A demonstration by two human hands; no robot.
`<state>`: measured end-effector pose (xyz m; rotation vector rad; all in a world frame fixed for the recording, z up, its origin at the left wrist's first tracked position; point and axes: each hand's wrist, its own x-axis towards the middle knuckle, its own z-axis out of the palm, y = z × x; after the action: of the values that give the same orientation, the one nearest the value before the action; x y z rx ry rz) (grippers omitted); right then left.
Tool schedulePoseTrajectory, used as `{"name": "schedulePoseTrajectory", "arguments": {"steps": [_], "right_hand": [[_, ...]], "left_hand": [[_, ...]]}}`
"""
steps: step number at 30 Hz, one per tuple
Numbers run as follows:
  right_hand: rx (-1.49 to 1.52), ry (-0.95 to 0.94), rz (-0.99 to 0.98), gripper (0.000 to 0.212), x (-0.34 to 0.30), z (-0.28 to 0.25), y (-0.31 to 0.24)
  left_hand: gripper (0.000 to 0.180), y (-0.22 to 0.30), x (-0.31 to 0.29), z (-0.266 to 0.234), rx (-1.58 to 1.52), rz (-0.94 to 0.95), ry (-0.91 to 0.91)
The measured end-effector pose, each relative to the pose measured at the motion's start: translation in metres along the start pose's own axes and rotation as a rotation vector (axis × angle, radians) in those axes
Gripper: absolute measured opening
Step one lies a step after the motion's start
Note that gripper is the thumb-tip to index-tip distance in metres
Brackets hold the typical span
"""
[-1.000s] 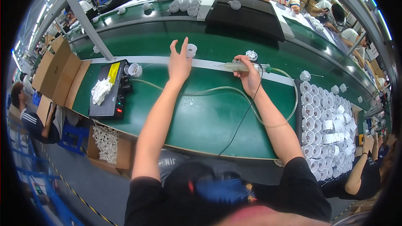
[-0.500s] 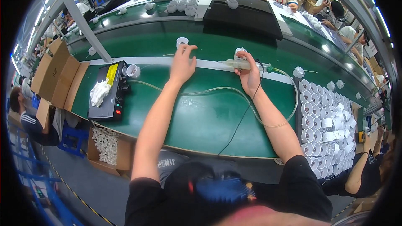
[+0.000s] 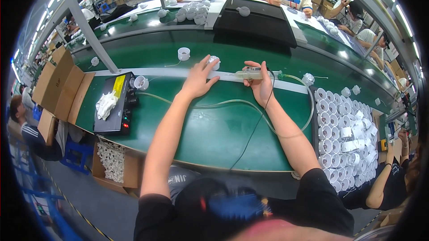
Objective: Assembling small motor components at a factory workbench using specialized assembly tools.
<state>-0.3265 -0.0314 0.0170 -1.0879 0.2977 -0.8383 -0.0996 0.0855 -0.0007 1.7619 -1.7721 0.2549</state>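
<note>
My left hand (image 3: 199, 79) reaches out over the green table, its fingers spread on a small white round part (image 3: 214, 62) at the white strip. In my right hand (image 3: 260, 81) I grip a pale syringe-like dispensing tool (image 3: 251, 75) lying sideways, its tip pointing left toward that part. A clear hose (image 3: 232, 103) and a black cable (image 3: 254, 129) trail from the tool across the table. Another white round part (image 3: 183, 54) sits farther out on the green belt.
A black box unit (image 3: 117, 103) with a white rag on it lies at the left. A tray of several white round parts (image 3: 344, 134) fills the right. Cardboard boxes (image 3: 53, 87) stand left. Other people work across the belt and at both sides.
My left hand has slid right along the strip onto a white part. The right hand with the tool has shifted slightly left. The white parts on the belt have drifted left.
</note>
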Motion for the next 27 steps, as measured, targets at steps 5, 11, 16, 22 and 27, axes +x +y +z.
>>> {"name": "schedulePoseTrajectory", "arguments": {"steps": [5,11,16,22,27], "right_hand": [[-0.013,0.004,-0.002,0.062,0.0,0.002,0.002],[-0.011,-0.02,-0.002,0.061,0.001,0.003,0.002],[0.052,-0.014,-0.006,0.06,0.001,-0.001,0.001],[0.177,-0.002,0.006,0.059,0.002,-0.006,0.0],[0.178,-0.005,0.006,0.059,0.002,-0.005,0.0]], "left_hand": [[0.062,-0.01,0.0,0.003,0.001,-0.027,0.014],[0.068,-0.031,0.0,0.012,-0.084,-0.222,0.152],[0.065,-0.033,0.001,0.012,-0.015,-0.264,0.289],[0.06,-0.016,0.007,-0.002,-0.155,-0.261,0.364],[0.062,-0.001,0.008,-0.007,-0.335,-0.16,0.276]]}}
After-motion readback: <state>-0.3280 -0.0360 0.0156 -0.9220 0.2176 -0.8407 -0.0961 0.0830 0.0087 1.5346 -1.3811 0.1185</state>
